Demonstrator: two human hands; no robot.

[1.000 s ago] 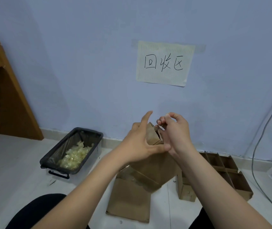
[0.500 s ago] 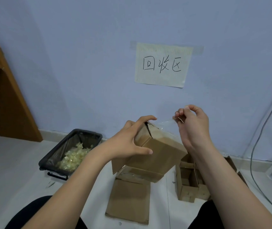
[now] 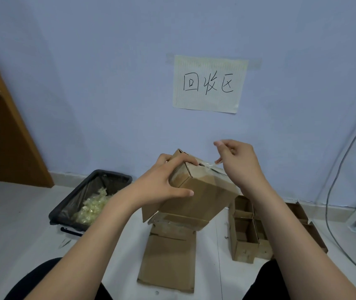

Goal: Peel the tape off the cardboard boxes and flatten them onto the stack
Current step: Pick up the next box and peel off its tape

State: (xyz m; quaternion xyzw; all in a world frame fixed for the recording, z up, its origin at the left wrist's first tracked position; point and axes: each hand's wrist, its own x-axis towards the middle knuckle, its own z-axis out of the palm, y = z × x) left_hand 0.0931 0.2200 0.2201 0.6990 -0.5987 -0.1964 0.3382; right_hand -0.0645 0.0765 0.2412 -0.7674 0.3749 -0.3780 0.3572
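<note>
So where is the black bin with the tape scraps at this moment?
In the head view the black bin stands on the floor at the left, against the wall, between the wooden furniture and the left hand.

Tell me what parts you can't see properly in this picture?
Head view only:
- Cardboard box: its left side is behind the left hand.
- Clear tape: see-through, its far end hidden by the right hand.
- Flattened stack: its top lies under the box.
- Bin: bottom hidden by scraps.

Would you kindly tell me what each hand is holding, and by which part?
Left hand grips the brown cardboard box at its upper left end; right hand pinches the clear tape strip's free end.
</note>
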